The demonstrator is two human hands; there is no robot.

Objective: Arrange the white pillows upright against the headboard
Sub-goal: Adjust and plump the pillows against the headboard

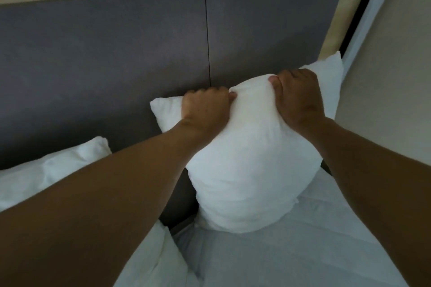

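A white pillow (251,158) stands upright on the bed, leaning against the right panel of the grey padded headboard (105,65). My left hand (205,107) grips its top edge near the left corner. My right hand (298,98) grips the top edge further right, thumb pressed into the fabric. The top edge is bunched between both hands. A second white pillow (46,172) lies at the left along the headboard's base, partly hidden by my left forearm.
A white sheet covers the mattress (303,251) below the pillow. More white bedding (154,263) is bunched at the lower middle. A pale wooden frame (335,18) borders the headboard on top and right, with a beige wall (384,88) beyond.
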